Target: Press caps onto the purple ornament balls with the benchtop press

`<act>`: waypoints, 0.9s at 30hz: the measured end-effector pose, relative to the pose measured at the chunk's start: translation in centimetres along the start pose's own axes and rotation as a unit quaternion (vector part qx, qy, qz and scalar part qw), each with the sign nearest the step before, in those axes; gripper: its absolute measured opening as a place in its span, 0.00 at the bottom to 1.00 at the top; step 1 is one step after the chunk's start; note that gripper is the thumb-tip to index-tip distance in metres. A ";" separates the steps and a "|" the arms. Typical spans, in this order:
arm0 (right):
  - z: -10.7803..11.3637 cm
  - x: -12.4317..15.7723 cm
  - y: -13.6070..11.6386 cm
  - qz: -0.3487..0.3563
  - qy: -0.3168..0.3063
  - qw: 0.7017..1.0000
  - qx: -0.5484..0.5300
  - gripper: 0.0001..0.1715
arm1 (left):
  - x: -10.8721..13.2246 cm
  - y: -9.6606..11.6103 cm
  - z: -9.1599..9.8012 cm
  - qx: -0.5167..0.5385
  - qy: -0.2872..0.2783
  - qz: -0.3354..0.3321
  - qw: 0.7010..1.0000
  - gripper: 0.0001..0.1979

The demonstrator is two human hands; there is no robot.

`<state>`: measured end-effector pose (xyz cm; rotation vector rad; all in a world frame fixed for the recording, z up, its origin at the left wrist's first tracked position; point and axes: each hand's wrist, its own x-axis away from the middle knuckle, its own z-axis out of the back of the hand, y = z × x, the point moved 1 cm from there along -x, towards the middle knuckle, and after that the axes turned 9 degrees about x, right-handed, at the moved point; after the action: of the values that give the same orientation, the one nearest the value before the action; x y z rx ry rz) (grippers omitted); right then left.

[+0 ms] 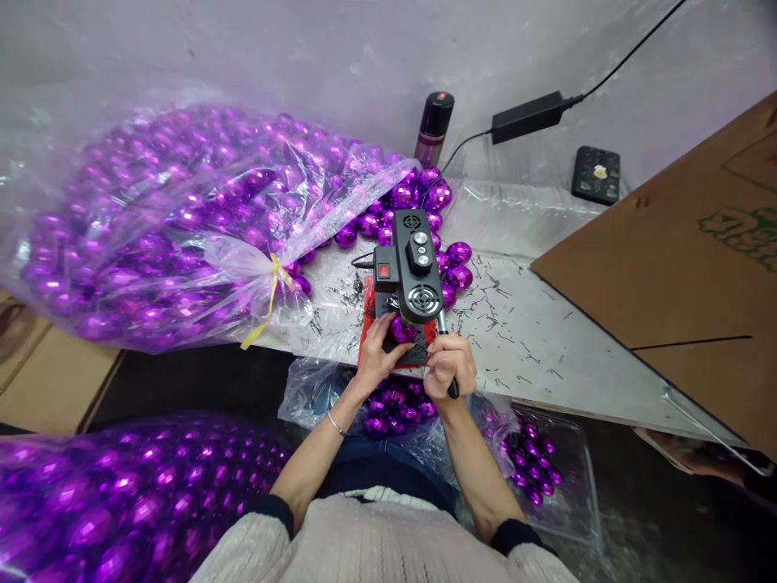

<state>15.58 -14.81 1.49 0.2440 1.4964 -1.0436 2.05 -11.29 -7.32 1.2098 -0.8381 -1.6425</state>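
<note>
A small black press machine (418,263) with a red switch stands on a red mat (367,324) at the front of the table. Beneath its head sits one shiny purple ball (403,329). My left hand (381,352) has its thumb and fingers closed around that ball from the front and left. On the machine's right side, my right hand (451,364) is wrapped round the lever handle (452,389), whose black end pokes out below the fist. More purple mirror-faceted balls (460,265) lie behind and right of the machine.
A big clear bag of purple balls (182,219), tied with yellow ribbon, fills the table's left. Small black bits (515,324) litter the white tabletop (486,356). A spray can (435,125) stands behind; a cardboard box (668,267) is right. Below are a clear bin (586,478) and another ball bag (133,494).
</note>
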 end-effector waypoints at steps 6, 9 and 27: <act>-0.4 1.3 0.6 -0.019 0.015 1.000 -0.012 0.18 | 0.0 -0.3 -0.1 -0.003 0.005 -0.002 1.000 0.32; -0.6 1.6 0.6 -0.030 0.018 0.999 -0.016 0.19 | -0.1 -0.3 -0.1 -0.010 0.003 -0.004 1.000 0.32; 1.1 -4.3 -2.8 -0.077 -0.047 0.996 -0.011 0.18 | 3.0 -0.2 0.7 -0.048 0.044 -0.128 0.990 0.37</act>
<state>15.49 -15.43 6.65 0.0644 1.4583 -1.1441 1.00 -13.97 -8.32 1.3562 -0.5595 -1.7964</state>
